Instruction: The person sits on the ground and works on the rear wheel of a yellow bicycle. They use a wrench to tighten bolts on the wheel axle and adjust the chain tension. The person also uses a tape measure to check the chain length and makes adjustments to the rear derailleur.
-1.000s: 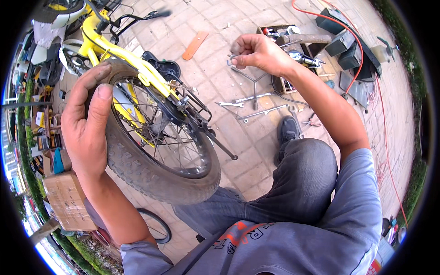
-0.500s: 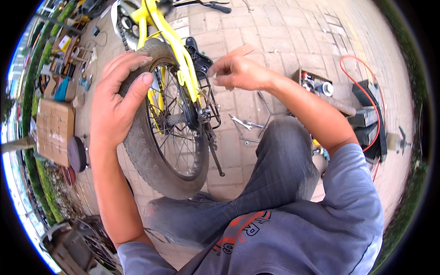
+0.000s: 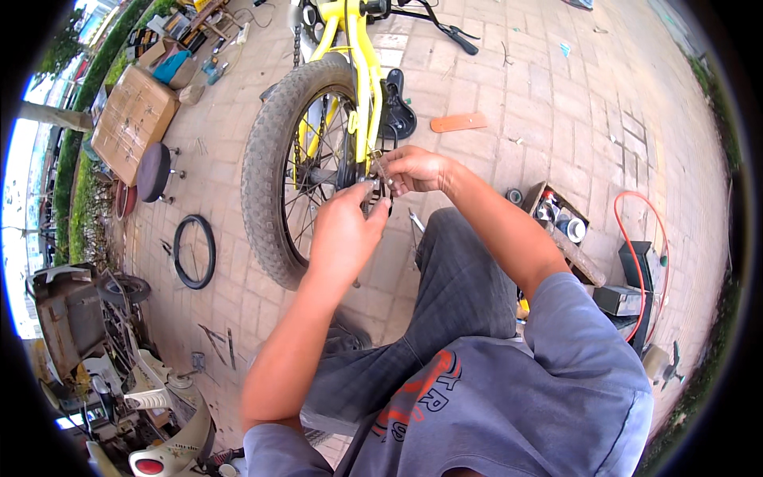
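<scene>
A yellow bicycle frame (image 3: pixel 364 79) lies in front of me, its wide, knobbly rear tyre (image 3: pixel 266 159) toward me. Both my hands meet at the wheel's axle, on the right side of the frame. My left hand (image 3: pixel 346 230) reaches in from below, thumb and fingers closed at the axle end. Just above it, my right hand (image 3: pixel 419 170) pinches among thin metal parts beside the frame's end. What either hand grips is too small and covered to name. A black saddle (image 3: pixel 398 119) lies beyond the right hand, and a spanner (image 3: pixel 416 221) partly shows by my knee.
An orange strip (image 3: pixel 459 122) lies on the paving. To the right stand an open parts box (image 3: pixel 534 196) and a red hose (image 3: pixel 623 226). On the left are a cardboard box (image 3: pixel 135 119), a round stool (image 3: pixel 153 172), a black ring-shaped tyre (image 3: pixel 210 253) and scooter parts (image 3: pixel 183 429).
My left hand has left the top of the tyre and come to the axle. The right hand has moved down to the axle too. The view has shifted left.
</scene>
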Action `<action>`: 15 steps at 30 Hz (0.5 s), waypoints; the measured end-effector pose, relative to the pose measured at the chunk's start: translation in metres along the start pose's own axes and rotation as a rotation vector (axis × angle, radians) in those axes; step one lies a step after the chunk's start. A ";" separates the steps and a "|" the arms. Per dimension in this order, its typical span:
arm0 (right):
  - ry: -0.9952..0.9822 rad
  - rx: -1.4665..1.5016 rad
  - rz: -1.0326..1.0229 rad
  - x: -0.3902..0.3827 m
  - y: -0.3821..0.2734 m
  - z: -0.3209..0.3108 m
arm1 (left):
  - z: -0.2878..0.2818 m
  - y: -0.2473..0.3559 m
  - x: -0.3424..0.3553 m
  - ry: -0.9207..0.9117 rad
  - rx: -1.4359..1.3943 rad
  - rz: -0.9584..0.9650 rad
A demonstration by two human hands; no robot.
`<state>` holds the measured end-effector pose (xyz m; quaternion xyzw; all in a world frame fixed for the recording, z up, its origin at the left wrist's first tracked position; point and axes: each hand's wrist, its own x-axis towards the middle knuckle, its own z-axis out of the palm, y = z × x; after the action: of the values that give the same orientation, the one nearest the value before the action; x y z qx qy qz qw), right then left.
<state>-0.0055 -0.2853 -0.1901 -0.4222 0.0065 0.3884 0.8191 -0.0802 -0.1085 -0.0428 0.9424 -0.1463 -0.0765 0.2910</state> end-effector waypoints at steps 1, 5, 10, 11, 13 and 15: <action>-0.006 0.039 -0.001 -0.003 0.002 0.000 | 0.006 0.001 0.002 0.032 -0.005 -0.003; 0.000 0.140 -0.099 -0.006 0.003 0.000 | 0.016 0.011 0.019 0.067 0.012 -0.044; -0.002 0.174 -0.248 -0.027 -0.011 0.026 | 0.017 0.021 0.043 0.096 0.029 -0.103; 0.028 0.174 -0.280 -0.037 -0.017 0.034 | 0.019 0.020 0.046 0.085 -0.038 -0.123; 0.072 0.152 -0.314 -0.046 -0.025 0.044 | 0.021 0.012 0.053 0.105 -0.196 -0.146; 0.086 0.112 -0.315 -0.046 -0.031 0.053 | 0.025 -0.009 0.060 0.124 -0.417 -0.171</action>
<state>-0.0342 -0.2879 -0.1194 -0.3880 -0.0029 0.2358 0.8910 -0.0272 -0.1343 -0.0721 0.8738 -0.0286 -0.0713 0.4802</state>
